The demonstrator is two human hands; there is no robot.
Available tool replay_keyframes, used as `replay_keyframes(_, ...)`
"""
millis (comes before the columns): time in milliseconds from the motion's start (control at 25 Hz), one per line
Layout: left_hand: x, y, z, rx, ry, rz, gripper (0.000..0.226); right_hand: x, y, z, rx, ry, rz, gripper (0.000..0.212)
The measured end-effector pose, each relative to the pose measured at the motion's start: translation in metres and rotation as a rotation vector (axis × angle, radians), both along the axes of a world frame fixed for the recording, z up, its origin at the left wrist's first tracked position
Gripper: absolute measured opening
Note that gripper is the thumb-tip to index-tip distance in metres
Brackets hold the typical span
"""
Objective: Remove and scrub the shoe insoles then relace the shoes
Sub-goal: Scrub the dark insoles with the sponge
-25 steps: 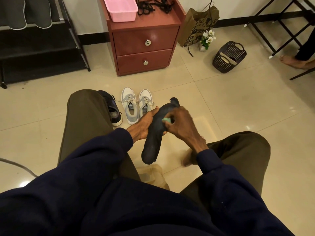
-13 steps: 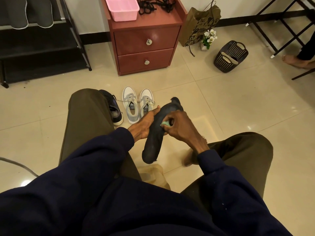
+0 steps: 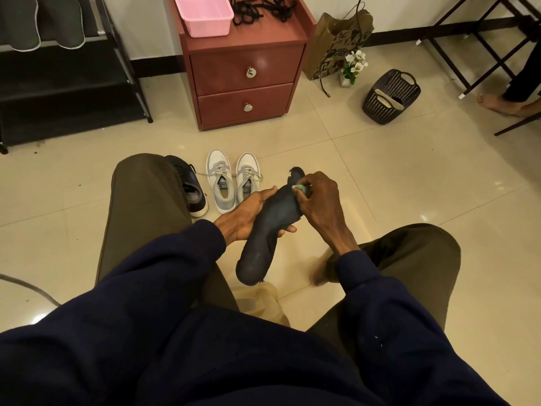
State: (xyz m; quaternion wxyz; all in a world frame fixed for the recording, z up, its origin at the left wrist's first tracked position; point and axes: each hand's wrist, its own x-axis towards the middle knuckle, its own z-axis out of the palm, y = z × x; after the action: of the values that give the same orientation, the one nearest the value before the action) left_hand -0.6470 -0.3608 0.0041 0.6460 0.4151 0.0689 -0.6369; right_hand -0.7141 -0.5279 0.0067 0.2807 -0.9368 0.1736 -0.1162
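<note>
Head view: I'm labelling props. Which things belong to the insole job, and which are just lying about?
Job: dark insole, green scrubber, grey shoes, dark shoe, black laces on the cabinet.
Lying about: pink basket, paper bag, white flowers.

The dark insole (image 3: pixel 269 230) lies slantwise in the left hand (image 3: pixel 246 218), its frayed toe end pointing away and its heel hanging below the palm. A pale green scrubber (image 3: pixel 299 188), pinched in the right hand (image 3: pixel 317 200), presses near the toe. Just beyond the left hand's thumb stand laced grey shoes (image 3: pixel 221 183) and a dark shoe (image 3: pixel 190 189).

dark shoe (image 3: pixel 191 190) half behind knee (image 3: pixel 140 183), green scrubber (image 3: pixel 299 188) mostly hidden, pink basket (image 3: pixel 205 16) cropped
</note>
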Motion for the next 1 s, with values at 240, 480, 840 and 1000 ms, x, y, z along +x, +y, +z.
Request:
replay_keyframes(240, -0.001, -0.001, 0.0, -0.022, -0.007, 0.002, 0.051, 0.002, 0.004, 0.004, 0.063, -0.054, 0.04, 0.007)
replay_keyframes(480, 0.0, 0.001, -0.002, -0.036, 0.003, 0.049, 0.051, -0.006, -0.031, -0.007, -0.026, 0.118, -0.123, 0.002)
replay_keyframes(840, 0.001, -0.002, -0.005, -0.025, 0.018, 0.066, 0.062, -0.005, -0.01, 0.01, 0.044, -0.113, -0.005, 0.007)
replay_keyframes(1000, 0.002, -0.001, -0.006, -0.027, -0.02, 0.078, 0.06, -0.004, -0.024, 0.001, -0.029, 0.022, -0.14, 0.005)
